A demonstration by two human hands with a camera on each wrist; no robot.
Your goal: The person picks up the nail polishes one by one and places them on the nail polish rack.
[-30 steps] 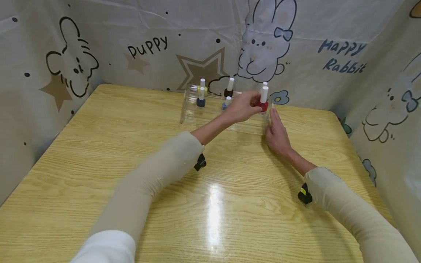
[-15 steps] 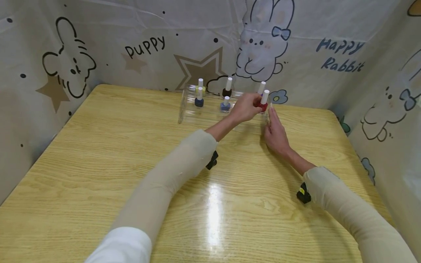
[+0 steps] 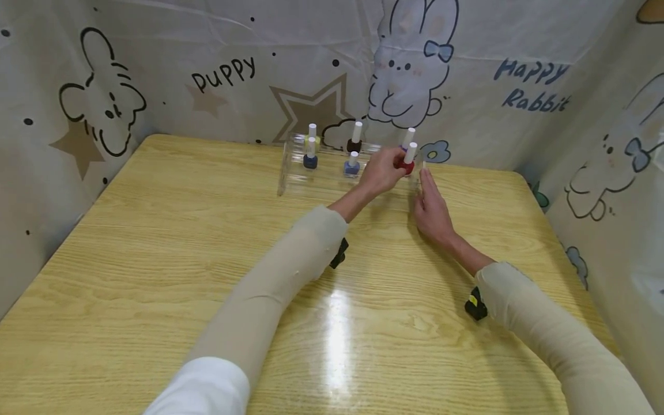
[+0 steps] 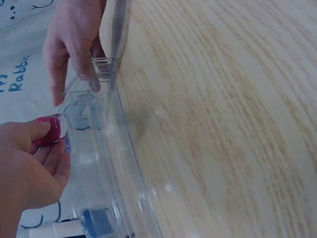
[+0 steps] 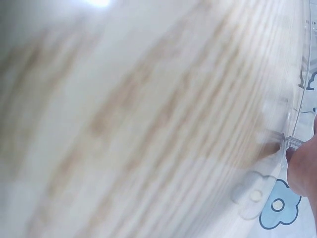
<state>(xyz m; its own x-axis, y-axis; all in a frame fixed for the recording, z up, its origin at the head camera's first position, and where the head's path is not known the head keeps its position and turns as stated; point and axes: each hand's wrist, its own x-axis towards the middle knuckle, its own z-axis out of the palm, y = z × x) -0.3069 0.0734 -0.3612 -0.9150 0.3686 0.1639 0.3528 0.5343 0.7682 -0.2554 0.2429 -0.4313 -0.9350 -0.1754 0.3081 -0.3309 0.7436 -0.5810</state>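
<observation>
My left hand [image 3: 381, 171] pinches a red nail polish bottle [image 4: 51, 129] with a white cap between thumb and fingers. In the head view the bottle leans slightly at the right end of a clear stepped rack [image 3: 282, 176], its lower part partly behind the fingers. My right hand [image 3: 433, 210] lies against the rack's right end, fingers fairly straight and touching its side; in the right wrist view only part of that hand shows at the edge. Just behind the red bottle, a white-capped purple bottle [image 3: 408, 138] stands on the upper step.
A light blue bottle [image 3: 351, 168] and a dark blue bottle [image 3: 310, 162] stand on the rack's front step. Behind them are a dark brown bottle [image 3: 354, 145] and a yellow one [image 3: 316, 139]. A printed cloth [image 3: 233, 115] hangs behind the wooden table [image 3: 181, 259].
My left hand has lowered the red bottle slightly toward the rack, and its cap now tilts right. The left forearm has swung rightward, uncovering the light blue bottle. My right hand stays at the rack's end.
</observation>
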